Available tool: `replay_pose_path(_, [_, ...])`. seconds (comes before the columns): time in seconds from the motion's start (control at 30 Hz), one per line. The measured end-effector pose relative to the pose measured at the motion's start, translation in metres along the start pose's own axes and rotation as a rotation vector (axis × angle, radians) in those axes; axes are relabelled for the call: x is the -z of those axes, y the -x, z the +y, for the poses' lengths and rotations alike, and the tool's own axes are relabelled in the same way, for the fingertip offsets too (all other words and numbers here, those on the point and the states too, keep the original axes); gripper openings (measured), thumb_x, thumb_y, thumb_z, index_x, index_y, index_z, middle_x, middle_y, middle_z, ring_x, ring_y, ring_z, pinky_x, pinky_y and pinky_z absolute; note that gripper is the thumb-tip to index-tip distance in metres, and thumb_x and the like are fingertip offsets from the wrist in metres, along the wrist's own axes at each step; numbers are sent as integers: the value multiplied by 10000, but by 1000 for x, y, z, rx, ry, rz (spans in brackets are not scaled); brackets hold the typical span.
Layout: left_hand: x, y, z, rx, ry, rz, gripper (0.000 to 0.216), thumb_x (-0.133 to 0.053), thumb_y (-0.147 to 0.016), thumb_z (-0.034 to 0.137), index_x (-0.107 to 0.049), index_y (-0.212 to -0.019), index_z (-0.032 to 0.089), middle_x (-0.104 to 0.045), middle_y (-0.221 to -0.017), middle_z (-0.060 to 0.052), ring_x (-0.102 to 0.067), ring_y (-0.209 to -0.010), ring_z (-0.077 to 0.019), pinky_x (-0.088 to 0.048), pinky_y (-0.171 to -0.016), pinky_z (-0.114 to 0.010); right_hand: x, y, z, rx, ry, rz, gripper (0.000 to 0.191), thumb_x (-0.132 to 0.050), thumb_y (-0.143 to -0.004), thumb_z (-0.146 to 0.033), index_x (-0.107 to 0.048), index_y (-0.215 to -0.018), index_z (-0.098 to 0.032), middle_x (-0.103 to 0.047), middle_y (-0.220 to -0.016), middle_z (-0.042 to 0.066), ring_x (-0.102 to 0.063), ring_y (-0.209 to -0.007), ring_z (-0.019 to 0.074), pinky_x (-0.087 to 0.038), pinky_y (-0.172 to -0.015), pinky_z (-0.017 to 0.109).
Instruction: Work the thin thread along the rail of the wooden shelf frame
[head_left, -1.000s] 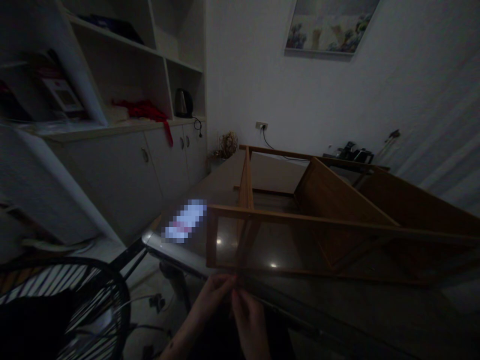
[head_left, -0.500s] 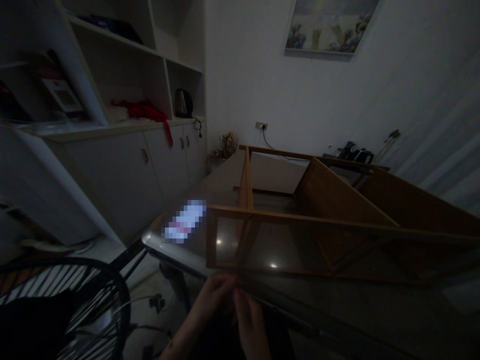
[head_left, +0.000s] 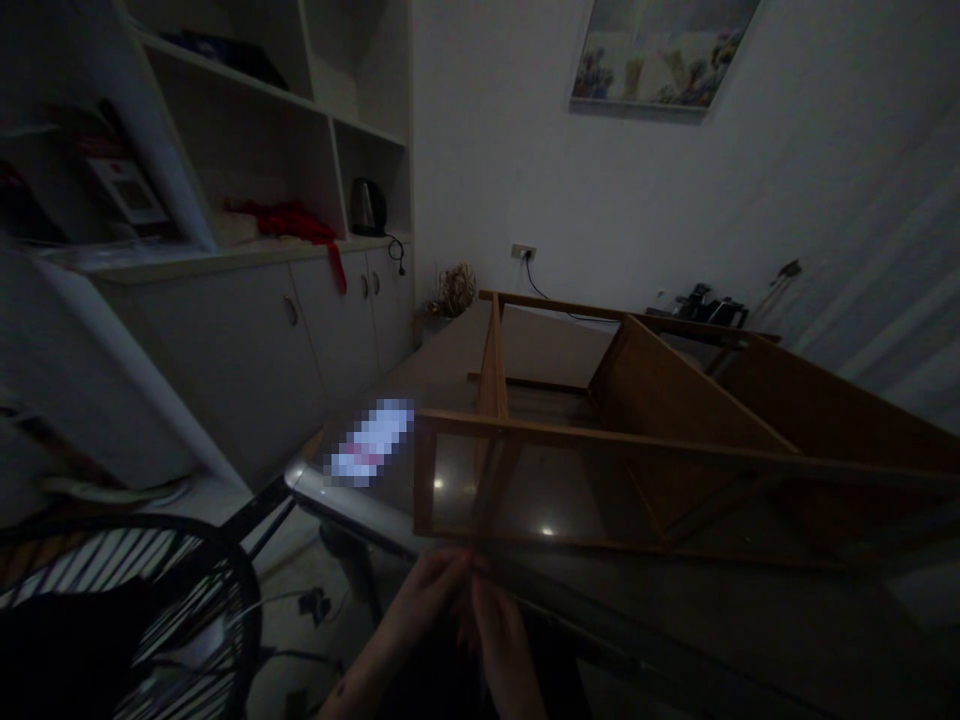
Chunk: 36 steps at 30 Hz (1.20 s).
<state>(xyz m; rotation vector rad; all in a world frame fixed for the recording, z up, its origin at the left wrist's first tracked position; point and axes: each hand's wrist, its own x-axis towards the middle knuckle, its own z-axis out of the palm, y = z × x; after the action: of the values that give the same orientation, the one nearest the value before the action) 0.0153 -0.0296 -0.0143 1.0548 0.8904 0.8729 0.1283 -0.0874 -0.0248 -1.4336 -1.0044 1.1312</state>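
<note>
A wooden shelf frame (head_left: 637,440) lies on its side on a glossy table (head_left: 450,370). Both my hands are low in the dim foreground at the table's near edge, just below the frame's bottom rail. My left hand (head_left: 427,590) has its fingers curled and pinched together. My right hand (head_left: 499,640) is pressed against it, fingers closed too. Whatever they pinch between them is too small and dark to make out.
A lit, blurred screen (head_left: 373,440) lies on the table's left corner. A black fan cage (head_left: 127,610) stands at lower left. White cabinets and shelves (head_left: 247,290) with a kettle (head_left: 367,207) and red cloth (head_left: 292,220) line the left wall.
My hands shifted only slightly, fingers fidgeting together at the table edge. The frame has not moved.
</note>
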Motion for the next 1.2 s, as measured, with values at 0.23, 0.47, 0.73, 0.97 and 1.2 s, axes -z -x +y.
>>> replay_pose_path(0.23, [0,-2,5,38,-24,77,444,-661,-677,565,-681,-693,122,-618,-577,-3,-510,-516,-117,-390,-507,-209,0,4,-13,12,20,-26,422,-560,-778,-578,-642,-788,-164,-568,-660,0,-514,-600,134,-415,-559,220])
replay_pose_path(0.47, [3,-6,3,-4,-6,27,394,-683,-696,503,-661,-623,116,-600,-519,6,-500,-475,-98,-366,-472,-190,0,2,-12,60,34,-31,406,-522,-820,-547,-629,-731,-166,-562,-623,-3,-507,-571,128,-410,-537,209])
replay_pose_path(0.73, [4,-1,7,3,-19,3,423,-629,-743,523,-701,-709,107,-669,-593,-32,-553,-529,-127,-416,-532,-211,1,6,-10,128,94,12,408,-473,-869,-510,-689,-955,-174,-701,-823,65,-659,-746,190,-517,-655,240])
replay_pose_path(0.97, [3,2,14,-26,-81,15,474,-623,-717,566,-728,-748,106,-698,-680,-54,-597,-677,-182,-446,-653,-248,1,7,-15,288,249,9,324,-483,-896,-399,-661,-1094,-214,-692,-1084,80,-633,-1034,218,-478,-897,284])
replay_pose_path(1.2, [0,3,19,-34,-124,11,477,-604,-726,574,-732,-783,118,-702,-704,-46,-608,-727,-199,-456,-709,-263,1,7,-28,385,369,-57,276,-439,-922,-336,-685,-945,-213,-726,-858,52,-689,-769,165,-500,-728,209])
